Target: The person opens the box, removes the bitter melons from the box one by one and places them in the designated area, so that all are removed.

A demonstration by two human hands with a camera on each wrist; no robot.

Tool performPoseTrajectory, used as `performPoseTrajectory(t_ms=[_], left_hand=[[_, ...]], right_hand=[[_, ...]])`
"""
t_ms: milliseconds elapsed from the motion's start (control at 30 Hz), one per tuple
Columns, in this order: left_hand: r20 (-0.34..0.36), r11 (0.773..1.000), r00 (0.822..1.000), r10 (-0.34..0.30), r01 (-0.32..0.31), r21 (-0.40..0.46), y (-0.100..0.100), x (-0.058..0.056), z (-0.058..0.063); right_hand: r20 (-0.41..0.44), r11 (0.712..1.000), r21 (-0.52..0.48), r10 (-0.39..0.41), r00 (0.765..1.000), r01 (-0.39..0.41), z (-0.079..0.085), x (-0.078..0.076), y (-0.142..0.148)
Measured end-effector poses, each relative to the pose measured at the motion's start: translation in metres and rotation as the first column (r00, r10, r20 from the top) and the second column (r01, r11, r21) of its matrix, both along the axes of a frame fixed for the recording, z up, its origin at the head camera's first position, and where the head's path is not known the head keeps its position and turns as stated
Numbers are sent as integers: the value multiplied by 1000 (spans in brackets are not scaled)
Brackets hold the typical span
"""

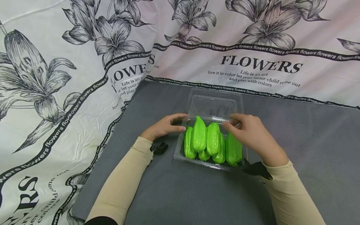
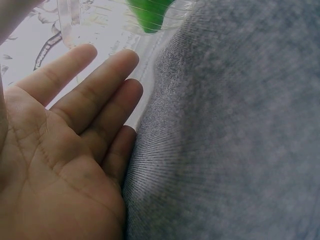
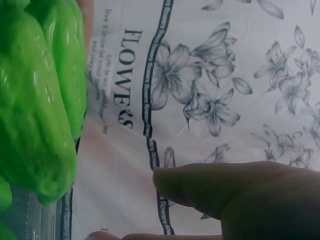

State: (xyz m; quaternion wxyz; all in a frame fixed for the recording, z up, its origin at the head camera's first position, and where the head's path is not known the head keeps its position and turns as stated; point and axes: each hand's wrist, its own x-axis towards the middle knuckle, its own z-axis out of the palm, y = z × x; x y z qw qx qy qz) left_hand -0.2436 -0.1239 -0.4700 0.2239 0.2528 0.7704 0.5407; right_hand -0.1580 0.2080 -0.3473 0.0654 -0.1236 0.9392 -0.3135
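A clear plastic clamshell box (image 1: 209, 165) lies on the grey table with its lid (image 1: 215, 101) tipped back at the far side. Several glossy bright green ridged fruits (image 1: 213, 139), which look like toy star fruit, are piled in the base; some also show in the right wrist view as green fruits (image 3: 37, 100). My left hand (image 1: 166, 126) is at the box's left side, its fingers extended and relaxed in the left wrist view (image 2: 65, 140). Over the back right corner is my right hand (image 1: 250, 132), its thumb (image 3: 200, 185) straight. Its other fingers are mostly hidden, and contact with the box is unclear.
The grey table (image 1: 180, 193) extends around the box. White cloth with printed flowers and lettering (image 1: 261, 65) hangs behind the table and along its left side. Dark straps (image 1: 159, 148) sit at both wrists.
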Motion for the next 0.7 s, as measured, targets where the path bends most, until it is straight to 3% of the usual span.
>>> performPoseTrajectory(t_ms=[700], left_hand=[[9,1000,1000,1,-1,10,1,0,0]], right_hand=[[59,992,54,109,992,-113,-20,2,-23]])
